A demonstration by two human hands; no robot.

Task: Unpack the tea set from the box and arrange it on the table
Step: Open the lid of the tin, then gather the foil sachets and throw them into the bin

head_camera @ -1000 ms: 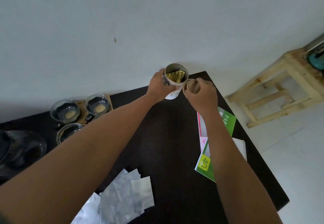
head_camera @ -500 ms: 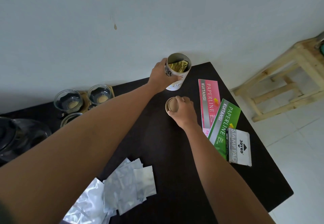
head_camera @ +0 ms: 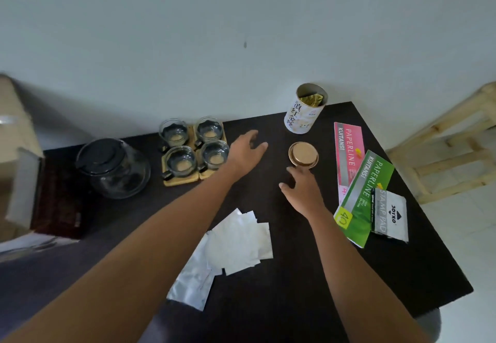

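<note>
The round lid [head_camera: 303, 154] lies flat on the table [head_camera: 295, 275], just in front of the upright open tea canister [head_camera: 304, 110]. The right hand [head_camera: 304, 191], fingers relaxed and holding nothing, is nearest it, fingertips almost at its rim. The left hand [head_camera: 245, 150], also loose and holding nothing, hovers left of the lid, beside the four glass cups [head_camera: 194, 148].

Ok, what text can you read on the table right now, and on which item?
"PAPERLINE KUTANSI": pink booklet.
"PAPERLINE KUTANSI", "40" on a yellow sticker: green booklet.
"JOYKO STAMP PAD": grey box.
Tin: dark characters, unreadable.
Booklets' small print: too blurred.
</note>
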